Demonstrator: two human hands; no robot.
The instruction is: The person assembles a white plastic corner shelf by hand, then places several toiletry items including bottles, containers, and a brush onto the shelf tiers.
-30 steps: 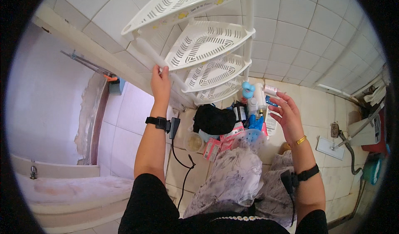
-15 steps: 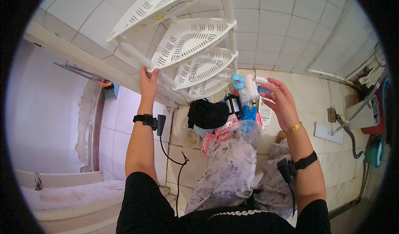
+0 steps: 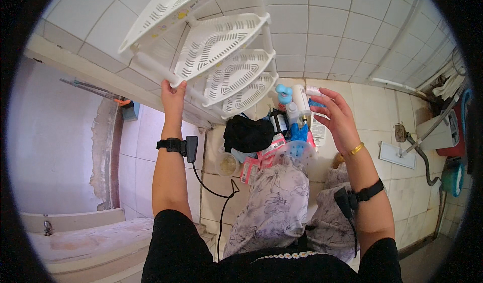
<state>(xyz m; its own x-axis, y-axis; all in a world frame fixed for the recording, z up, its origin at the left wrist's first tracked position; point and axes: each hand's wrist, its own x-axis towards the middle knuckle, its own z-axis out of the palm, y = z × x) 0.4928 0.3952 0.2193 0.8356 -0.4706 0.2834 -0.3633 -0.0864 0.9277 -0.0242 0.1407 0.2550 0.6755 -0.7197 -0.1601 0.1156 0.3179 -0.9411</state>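
The left hand (image 3: 172,94) pinches the front corner of the second tier of a white corner shelf (image 3: 217,39), its thumb and fingers on the plastic edge. The right hand (image 3: 338,119) is spread, fingers apart and gently curved, in the air near the bottles and gripping nothing that shows. Each forearm wears a black strap, and a gold bracelet (image 3: 356,148) circles the right wrist.

Nearest, below the hands, are the person's pale patterned trousers (image 3: 274,202), with a black cable (image 3: 221,225) hanging to their left. Just beyond the knee, a clear dotted plastic piece (image 3: 302,154) sits beside pink boxes (image 3: 249,171). A clear round tub (image 3: 228,165) stands to the left of these boxes, on the tiled floor (image 3: 370,99).

Farther on, a heap of black cloth (image 3: 249,133) lies next to blue plastic (image 3: 299,132) and several bottles, among them a tall white bottle (image 3: 300,99) with a light blue rounded object (image 3: 284,94) beside it.

The shelf stands at the upper left against the tiled wall (image 3: 329,21), its four slotted tiers one above another. To the right, a flat mop (image 3: 397,154) rests near a grey hose (image 3: 427,170).
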